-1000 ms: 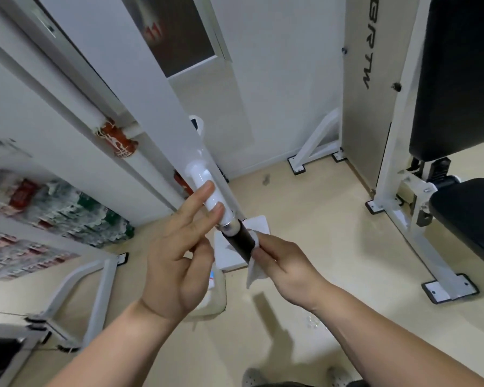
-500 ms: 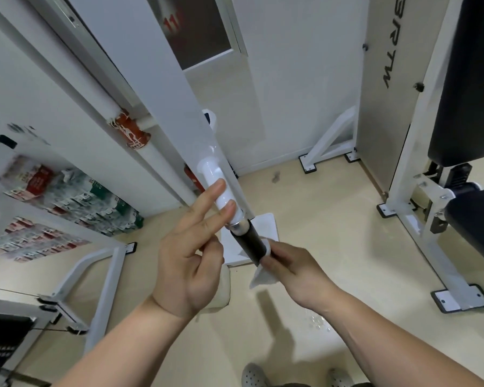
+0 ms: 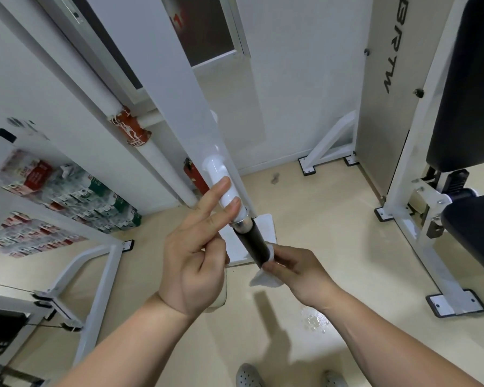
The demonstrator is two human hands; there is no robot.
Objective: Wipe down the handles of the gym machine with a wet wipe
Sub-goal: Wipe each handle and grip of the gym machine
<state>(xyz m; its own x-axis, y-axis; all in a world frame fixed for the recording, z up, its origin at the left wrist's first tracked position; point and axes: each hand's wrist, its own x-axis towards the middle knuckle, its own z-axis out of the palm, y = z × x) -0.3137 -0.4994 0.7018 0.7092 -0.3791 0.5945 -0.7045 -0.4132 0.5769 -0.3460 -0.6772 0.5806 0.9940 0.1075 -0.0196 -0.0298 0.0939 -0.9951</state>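
Note:
A gym machine handle sticks out toward me from a white upright: a white bar (image 3: pixel 224 188) that ends in a chrome collar and a black grip (image 3: pixel 252 243). My right hand (image 3: pixel 296 270) is closed around the near end of the black grip with a white wet wipe (image 3: pixel 263 280) wrapped under it; part of the wipe hangs below the fingers. My left hand (image 3: pixel 194 258) rests two extended fingers along the white bar just above the collar, the other fingers curled, holding nothing.
A white machine frame with black seat and back pads (image 3: pixel 470 79) stands at the right. White frame legs (image 3: pixel 95 275) cross the floor at the left, beside stacked packaged goods (image 3: pixel 67 196). A wet patch (image 3: pixel 313 321) lies on the beige floor. My shoes show at the bottom.
My right hand with the wipe has slid down the black grip toward its near end, baring more of the grip. My left hand keeps its fingers on the white bar.

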